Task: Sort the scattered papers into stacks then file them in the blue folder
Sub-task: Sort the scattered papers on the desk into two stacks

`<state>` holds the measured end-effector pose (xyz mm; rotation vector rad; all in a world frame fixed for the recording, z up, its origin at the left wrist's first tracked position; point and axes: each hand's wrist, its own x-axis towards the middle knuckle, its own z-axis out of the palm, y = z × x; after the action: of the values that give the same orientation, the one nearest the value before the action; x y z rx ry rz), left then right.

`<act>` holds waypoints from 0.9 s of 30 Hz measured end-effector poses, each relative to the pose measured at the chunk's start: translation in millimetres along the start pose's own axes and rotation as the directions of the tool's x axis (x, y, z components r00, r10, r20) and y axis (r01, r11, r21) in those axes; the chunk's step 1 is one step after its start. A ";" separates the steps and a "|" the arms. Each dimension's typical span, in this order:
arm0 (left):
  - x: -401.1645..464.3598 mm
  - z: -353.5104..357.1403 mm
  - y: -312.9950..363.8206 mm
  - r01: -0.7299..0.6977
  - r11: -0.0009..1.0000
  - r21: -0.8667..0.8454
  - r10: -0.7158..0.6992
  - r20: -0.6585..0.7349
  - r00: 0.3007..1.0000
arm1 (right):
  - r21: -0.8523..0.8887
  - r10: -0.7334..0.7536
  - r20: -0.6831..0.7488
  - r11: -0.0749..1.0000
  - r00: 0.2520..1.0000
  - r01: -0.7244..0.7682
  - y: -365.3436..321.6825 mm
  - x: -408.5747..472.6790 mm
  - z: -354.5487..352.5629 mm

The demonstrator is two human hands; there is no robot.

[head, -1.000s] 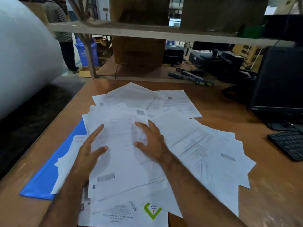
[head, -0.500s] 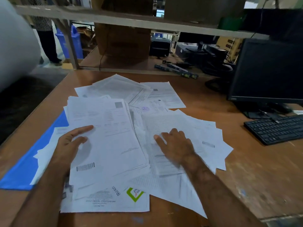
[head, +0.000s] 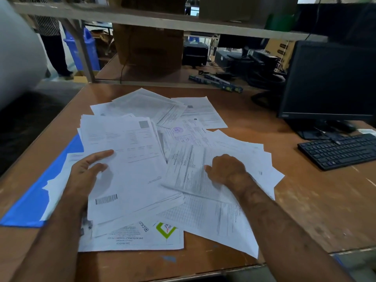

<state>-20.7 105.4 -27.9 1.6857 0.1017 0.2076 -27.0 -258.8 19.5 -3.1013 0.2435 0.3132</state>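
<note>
Several printed white papers (head: 195, 112) lie scattered and overlapping across the middle of the wooden table (head: 305, 204). A blue folder (head: 30, 200) lies flat at the left, its right part hidden under sheets. My left hand (head: 85, 171) rests with straight fingers on the left edge of a loose stack (head: 130, 159) with a barcode on its top sheet. My right hand (head: 225, 169) has curled fingers on a densely printed sheet (head: 187, 169) of the right-hand pile, thumb on top; that sheet's near edge is raised slightly.
A black monitor (head: 329, 82) and keyboard (head: 341, 151) stand at the right. A shelf frame (head: 142, 19) crosses the back, with a cardboard box (head: 148, 43) behind it. A large white roll (head: 18, 47) is at the left; a person (head: 53, 47) stands beyond it.
My right hand left the left stack, moved right onto the right-hand pile and curled on a sheet there. My left hand stayed on the left stack.
</note>
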 end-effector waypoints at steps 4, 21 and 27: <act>-0.7 0.9 1.7 -0.005 1.000 0.009 0.005 0.000 1.000 | -0.036 -0.112 -0.077 0.993 0.991 0.110 5.8 6.0 8.9; -0.9 2.0 3.1 -0.026 0.999 0.035 0.026 0.010 1.000 | 0.372 -0.015 -0.055 0.928 0.998 0.035 25.5 20.5 13.6; 1.3 -0.5 -1.8 -0.018 0.999 0.037 0.017 0.012 1.000 | 0.766 -0.074 -0.213 0.606 0.974 0.214 36.4 23.7 7.0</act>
<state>-19.4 106.4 -29.6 1.7248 0.0822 0.2100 -11.1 -298.2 8.0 -2.2253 0.0841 -0.0609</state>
